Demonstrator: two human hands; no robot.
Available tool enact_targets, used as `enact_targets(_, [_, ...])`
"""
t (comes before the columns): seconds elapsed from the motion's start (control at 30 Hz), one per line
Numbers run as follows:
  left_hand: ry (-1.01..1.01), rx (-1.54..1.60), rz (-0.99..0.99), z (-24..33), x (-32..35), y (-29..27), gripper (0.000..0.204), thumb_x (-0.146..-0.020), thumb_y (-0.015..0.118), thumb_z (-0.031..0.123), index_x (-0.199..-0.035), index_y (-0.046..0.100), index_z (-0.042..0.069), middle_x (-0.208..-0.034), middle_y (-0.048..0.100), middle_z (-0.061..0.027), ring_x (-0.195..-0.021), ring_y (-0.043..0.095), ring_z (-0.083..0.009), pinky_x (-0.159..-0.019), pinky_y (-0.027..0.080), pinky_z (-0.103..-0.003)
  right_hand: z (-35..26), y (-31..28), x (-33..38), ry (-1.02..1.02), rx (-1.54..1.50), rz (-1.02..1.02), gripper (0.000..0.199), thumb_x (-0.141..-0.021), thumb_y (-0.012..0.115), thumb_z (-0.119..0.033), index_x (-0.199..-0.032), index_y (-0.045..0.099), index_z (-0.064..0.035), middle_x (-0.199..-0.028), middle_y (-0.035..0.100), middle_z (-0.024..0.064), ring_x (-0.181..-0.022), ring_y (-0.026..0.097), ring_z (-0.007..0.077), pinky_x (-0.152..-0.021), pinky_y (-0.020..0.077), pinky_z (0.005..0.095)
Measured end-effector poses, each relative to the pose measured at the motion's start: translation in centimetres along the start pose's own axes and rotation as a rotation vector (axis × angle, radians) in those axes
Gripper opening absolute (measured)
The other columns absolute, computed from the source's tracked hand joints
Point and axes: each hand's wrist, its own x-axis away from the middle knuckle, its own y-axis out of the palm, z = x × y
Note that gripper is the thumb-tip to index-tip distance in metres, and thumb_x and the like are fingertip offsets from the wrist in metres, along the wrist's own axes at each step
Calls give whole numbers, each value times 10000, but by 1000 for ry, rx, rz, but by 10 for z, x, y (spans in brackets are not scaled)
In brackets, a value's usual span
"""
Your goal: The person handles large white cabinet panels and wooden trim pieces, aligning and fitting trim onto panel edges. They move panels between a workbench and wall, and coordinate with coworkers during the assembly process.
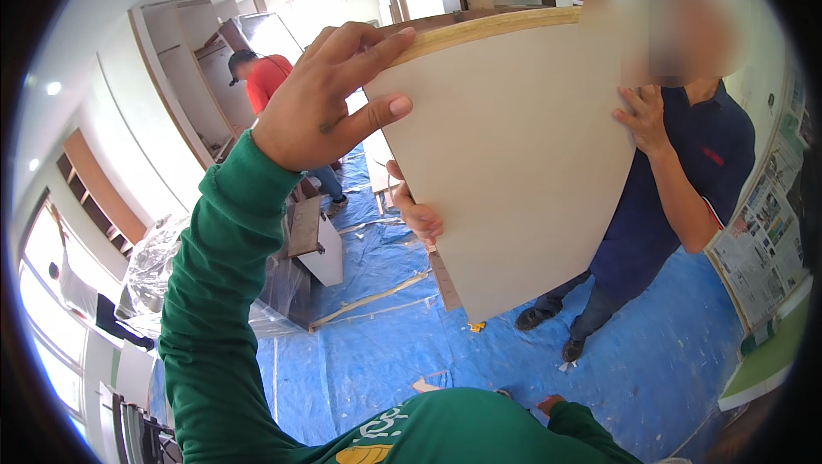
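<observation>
A large off-white panel (505, 156) with a bare wood-coloured top edge (488, 32) stands raised in front of me. My left hand (330, 92) is closed on its upper left corner, thumb on the white face and fingers over the top edge. Low by my body, away from the panel, my right hand (550, 402) shows only in small part; its fingers cannot be made out. A co-worker in a dark blue shirt (676, 156) has one hand (644, 117) at the panel's right edge. Another hand (419, 214), apparently the co-worker's, wraps round the left edge from behind.
Blue plastic sheeting (368, 267) covers the floor. A box-like cabinet piece (321, 241) and plastic-wrapped items (158, 267) stand to the left. Farther back, a person in red (267, 79) bends near open cabinets (184, 70). Newspaper sheets (762, 233) cover the right wall.
</observation>
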Motion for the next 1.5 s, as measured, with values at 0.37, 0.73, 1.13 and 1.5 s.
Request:
enact_targets(0.37, [-25,-28,-201,-18,-31,17,690,-933,679,492,-1448,551,50,-1101,563,-146,-1057,537,-312,-941,447,-438,34,-58,-30,-15,-179,224,449,-861,666,-464,-958,738,-31,-859,742,153,-797,712,335,-788,552,461])
enact_targets(0.73, [-78,125,-577,-23,-78,94,819,-949,596,601,-1557,399,89,-1049,492,-155,-921,556,-320,-838,465,-415,34,-51,-29,-15,-318,107,447,-896,640,-485,-986,746,-60,-923,738,126,-873,698,306,-828,540,443])
enact_targets(1.13, [-113,142,-702,1,-114,201,924,-940,576,649,-1625,221,141,-1113,536,-175,-965,618,-369,-861,494,-463,83,-31,-24,101,-296,29,629,-873,632,-544,-1209,695,-16,-1275,671,212,-1220,602,390,-1050,460,459])
enact_targets(1.5, [-18,195,-502,34,-144,268,901,-955,588,605,-1624,219,127,-1107,535,-153,-987,620,-354,-876,509,-450,106,-5,-3,191,-459,202,398,-914,650,-431,-945,742,-45,-878,763,130,-801,731,278,-796,553,440])
